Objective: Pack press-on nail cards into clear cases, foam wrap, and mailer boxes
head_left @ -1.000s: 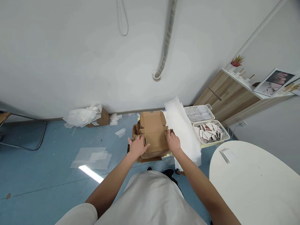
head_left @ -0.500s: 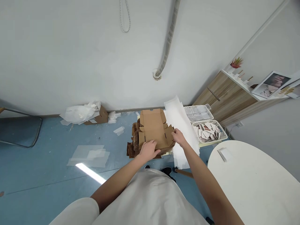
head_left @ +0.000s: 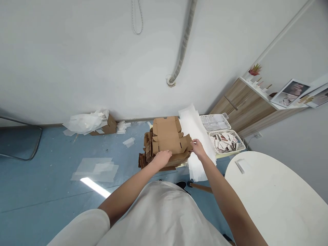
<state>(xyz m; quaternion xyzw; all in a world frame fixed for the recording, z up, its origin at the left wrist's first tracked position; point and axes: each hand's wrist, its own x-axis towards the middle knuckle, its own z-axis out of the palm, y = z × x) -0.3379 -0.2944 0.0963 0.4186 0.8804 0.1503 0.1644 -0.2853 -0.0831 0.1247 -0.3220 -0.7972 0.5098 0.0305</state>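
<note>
A flat, unfolded brown cardboard box (head_left: 167,135) lies on top of a stack of similar cardboard pieces (head_left: 149,150). My left hand (head_left: 162,159) grips the near edge of this top box, fingers over the edge. At the right side, my right hand (head_left: 197,147) pinches the tip of its side flap. Just beyond that hand, a pile of white sheets (head_left: 196,133) runs beside the stack.
Right of the sheets sit a white basket of small packets (head_left: 227,141) and another basket with clear film (head_left: 215,122). A round white table (head_left: 276,191) stands at the right, a wooden cabinet (head_left: 246,106) behind. Plastic wrap (head_left: 85,123) covers a carton at the left.
The near edge of the top box has lifted a little off the stack, with my left hand at it. My right hand has shifted slightly right with the flap. The view has tilted a little.
</note>
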